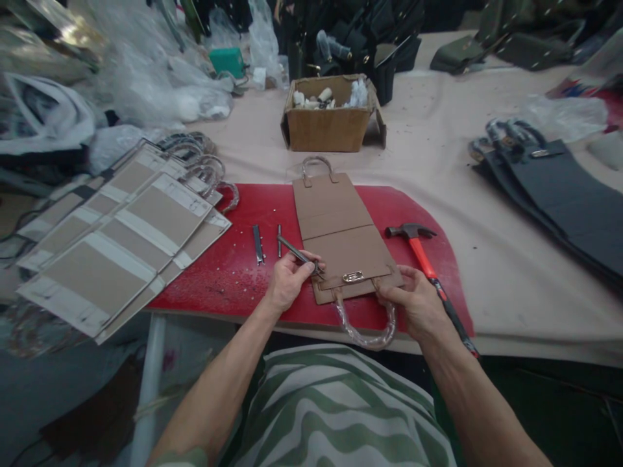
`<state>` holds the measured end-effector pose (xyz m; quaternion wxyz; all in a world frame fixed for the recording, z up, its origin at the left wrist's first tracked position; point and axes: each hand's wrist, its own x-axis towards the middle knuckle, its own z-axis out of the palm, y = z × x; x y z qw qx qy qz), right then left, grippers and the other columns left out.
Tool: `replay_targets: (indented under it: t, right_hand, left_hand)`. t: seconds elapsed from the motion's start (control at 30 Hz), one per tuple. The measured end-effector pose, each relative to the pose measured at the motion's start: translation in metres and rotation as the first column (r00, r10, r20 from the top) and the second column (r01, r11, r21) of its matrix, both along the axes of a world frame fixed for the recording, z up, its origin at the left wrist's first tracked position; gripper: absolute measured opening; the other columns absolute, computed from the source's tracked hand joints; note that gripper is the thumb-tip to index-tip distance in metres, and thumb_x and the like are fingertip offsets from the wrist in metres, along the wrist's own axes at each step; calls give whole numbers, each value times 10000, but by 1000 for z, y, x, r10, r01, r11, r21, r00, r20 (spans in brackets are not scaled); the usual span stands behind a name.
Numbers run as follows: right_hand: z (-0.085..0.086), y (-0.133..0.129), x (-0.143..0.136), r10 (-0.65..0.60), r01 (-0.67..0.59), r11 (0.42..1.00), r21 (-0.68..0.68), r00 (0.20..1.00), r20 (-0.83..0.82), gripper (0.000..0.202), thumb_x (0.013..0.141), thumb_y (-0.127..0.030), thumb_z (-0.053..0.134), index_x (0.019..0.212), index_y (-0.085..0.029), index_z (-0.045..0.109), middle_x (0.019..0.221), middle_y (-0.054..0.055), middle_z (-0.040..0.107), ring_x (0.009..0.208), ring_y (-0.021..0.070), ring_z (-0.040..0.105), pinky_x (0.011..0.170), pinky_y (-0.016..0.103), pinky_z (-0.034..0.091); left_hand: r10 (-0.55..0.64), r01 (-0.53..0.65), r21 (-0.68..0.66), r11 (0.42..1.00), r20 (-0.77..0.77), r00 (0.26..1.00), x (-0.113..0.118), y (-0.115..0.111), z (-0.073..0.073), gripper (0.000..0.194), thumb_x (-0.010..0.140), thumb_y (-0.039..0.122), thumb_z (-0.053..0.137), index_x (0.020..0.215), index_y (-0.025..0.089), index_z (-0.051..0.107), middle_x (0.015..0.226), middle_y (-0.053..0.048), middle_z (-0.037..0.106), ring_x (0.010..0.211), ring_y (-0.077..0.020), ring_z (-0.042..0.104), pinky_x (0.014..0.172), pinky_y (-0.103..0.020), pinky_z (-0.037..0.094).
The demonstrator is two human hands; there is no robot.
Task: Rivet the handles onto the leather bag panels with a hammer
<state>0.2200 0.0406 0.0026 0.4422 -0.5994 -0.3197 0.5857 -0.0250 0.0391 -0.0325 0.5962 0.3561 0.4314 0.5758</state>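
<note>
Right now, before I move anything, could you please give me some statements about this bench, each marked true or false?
1. The left hand holds a thin metal tool. True.
2. The right hand is at a near corner of the brown bag. True.
3. The hammer lies to the left of the bag. False: it lies to the right, mostly on the red mat.
4. The cardboard box is shut. False: the box is open on top, with small things inside.
5. The handle nearest the person is wrapped in clear plastic. True.
6. The stack at the left is black. False: that stack is beige with pale strips.
</note>
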Motion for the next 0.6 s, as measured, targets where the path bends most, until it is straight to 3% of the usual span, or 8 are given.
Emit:
replay_targets:
  t: [0.1, 0.17, 0.23, 0.3, 0.43, 0.53, 0.6]
  right_hand:
    - [1, -8, -5, -102, 50, 989, -141, 913, -396, 443, 501, -188, 812, 891, -190, 601, 758, 20, 688, 606, 173, 620, 566, 308, 532]
    - [2, -17, -15, -152, 45, 981, -188, 784, -602, 328, 602, -317, 780, 869, -189, 639, 777, 39, 690, 667, 202, 641, 637, 368, 568]
    - [2, -27, -29, -152, 26, 983, -179, 656, -739, 363, 694, -483, 718, 924, -208, 660, 845, 50, 697, 758, 235, 658, 723, 425, 576]
    - [2, -34, -41, -96, -46, 987, -153, 596, -797, 402, 749, -557, 664, 976, -226, 670, 940, 64, 702, 872, 257, 663, 800, 442, 561]
    - [3, -34, -44, 43, -200, 976, -85, 564, -824, 413, 777, -560, 624, 1010, -223, 681, 1059, 92, 689, 1015, 300, 637, 883, 488, 517]
    - [-5, -31, -37, 87, -184, 983, -17, 540, -837, 475, 749, -600, 605, 1002, -208, 694, 1039, 107, 691, 1048, 332, 617, 883, 524, 506]
    - [-13, -32, -40, 97, -171, 985, 3, 547, -832, 428, 719, -547, 643, 987, -219, 702, 1014, 96, 699, 1034, 323, 620, 873, 513, 512]
  left_hand:
    - [0, 1, 28, 1000, -37, 999, 2, -1, -5, 301, 802, 339, 734, 987, 129, 624, 1011, -97, 709, 898, -196, 715, 856, -339, 559]
    - [9, -9, 42, 999, -1, 1000, 2, -1, -7, 292, 822, 351, 714, 991, 135, 616, 1015, -93, 706, 913, -200, 714, 874, -355, 557]
    - [22, -23, 45, 999, 25, 999, 2, -1, -9, 293, 824, 359, 713, 988, 138, 611, 1016, -90, 704, 923, -201, 712, 883, -359, 555]
    - [31, -32, 32, 999, 34, 999, 1, -1, -10, 302, 820, 370, 716, 985, 141, 607, 1025, -90, 701, 932, -203, 710, 878, -357, 555]
    - [28, -27, -24, 999, 54, 998, 1, 2, -9, 338, 796, 390, 737, 978, 146, 592, 1012, -84, 704, 926, -206, 711, 860, -354, 554]
    - [65, -52, -85, 995, 153, 986, 1, 5, -5, 397, 742, 405, 780, 953, 146, 567, 964, -77, 716, 887, -205, 719, 837, -347, 554]
    - [90, -63, -125, 990, 223, 971, 2, 6, -1, 428, 705, 401, 809, 938, 148, 555, 937, -71, 723, 857, -202, 722, 809, -334, 557]
